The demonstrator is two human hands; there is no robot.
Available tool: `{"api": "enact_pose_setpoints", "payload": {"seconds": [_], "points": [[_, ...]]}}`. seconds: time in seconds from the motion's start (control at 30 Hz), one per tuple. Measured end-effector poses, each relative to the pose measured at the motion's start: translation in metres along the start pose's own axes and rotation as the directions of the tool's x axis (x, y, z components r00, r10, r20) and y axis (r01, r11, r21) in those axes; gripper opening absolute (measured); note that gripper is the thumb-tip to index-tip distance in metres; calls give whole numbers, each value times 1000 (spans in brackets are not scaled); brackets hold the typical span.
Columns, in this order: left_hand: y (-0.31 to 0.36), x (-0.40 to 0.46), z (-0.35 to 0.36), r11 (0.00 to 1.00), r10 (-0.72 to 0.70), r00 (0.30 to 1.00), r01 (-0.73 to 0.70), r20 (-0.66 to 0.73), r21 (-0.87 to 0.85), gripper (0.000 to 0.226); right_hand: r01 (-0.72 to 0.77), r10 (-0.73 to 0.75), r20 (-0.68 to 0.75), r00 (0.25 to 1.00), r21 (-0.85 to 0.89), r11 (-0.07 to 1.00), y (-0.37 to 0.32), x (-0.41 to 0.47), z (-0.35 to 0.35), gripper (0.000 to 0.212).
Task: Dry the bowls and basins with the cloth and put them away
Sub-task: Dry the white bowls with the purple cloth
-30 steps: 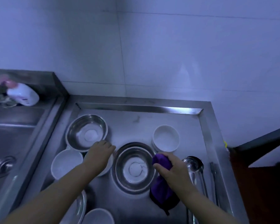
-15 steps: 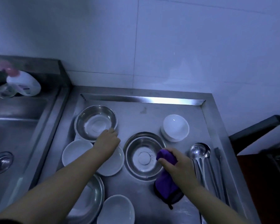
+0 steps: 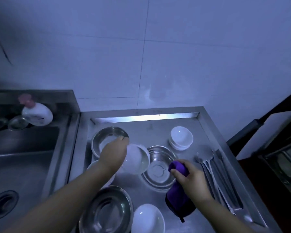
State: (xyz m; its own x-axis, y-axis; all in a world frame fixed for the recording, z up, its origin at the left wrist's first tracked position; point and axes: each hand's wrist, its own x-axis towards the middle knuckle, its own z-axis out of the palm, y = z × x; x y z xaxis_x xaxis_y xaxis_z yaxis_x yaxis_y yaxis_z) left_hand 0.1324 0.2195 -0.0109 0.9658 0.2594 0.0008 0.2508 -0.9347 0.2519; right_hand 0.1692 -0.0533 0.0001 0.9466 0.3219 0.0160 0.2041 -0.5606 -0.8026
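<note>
Gripping a tilted white bowl [image 3: 136, 159], left hand [image 3: 113, 153]; right hand [image 3: 194, 178] clutches purple cloth [image 3: 178, 199].

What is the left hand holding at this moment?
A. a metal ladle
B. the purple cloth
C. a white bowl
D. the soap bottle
C: the left hand grips a white bowl, tilted and lifted above the counter, while the right hand holds the purple cloth.

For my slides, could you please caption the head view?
Left hand lifts a white bowl off the steel counter while right hand holds the purple cloth.
</note>
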Motion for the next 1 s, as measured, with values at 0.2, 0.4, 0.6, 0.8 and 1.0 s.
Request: {"api": "enact_pose_setpoints", "payload": {"seconds": [0.2, 0.4, 0.6, 0.8, 1.0], "points": [[10, -24, -64, 988, 82, 928, -124, -363, -93, 15, 22, -20, -41, 999, 48, 999, -43, -18, 12, 42], [29, -46, -113, 942, 118, 791, -281, -601, -185, 5, 184, -171, -132, 976, 93, 979, -99, -16, 14, 45], [35, -62, -142, 888, 150, 659, -417, -737, -193, 15, 291, -244, -210, 947, 232, 928, -135, -5, -5, 30], [50, -71, -173, 793, 90, 805, -414, -587, -446, 36, 304, -240, -216, 947, 353, 885, -152, 9, -26, 26], [74, -69, -200, 761, 147, 879, -393, -453, -516, 62, 347, -292, -196, 936, 380, 857, -165, 20, -50, 25]]}}
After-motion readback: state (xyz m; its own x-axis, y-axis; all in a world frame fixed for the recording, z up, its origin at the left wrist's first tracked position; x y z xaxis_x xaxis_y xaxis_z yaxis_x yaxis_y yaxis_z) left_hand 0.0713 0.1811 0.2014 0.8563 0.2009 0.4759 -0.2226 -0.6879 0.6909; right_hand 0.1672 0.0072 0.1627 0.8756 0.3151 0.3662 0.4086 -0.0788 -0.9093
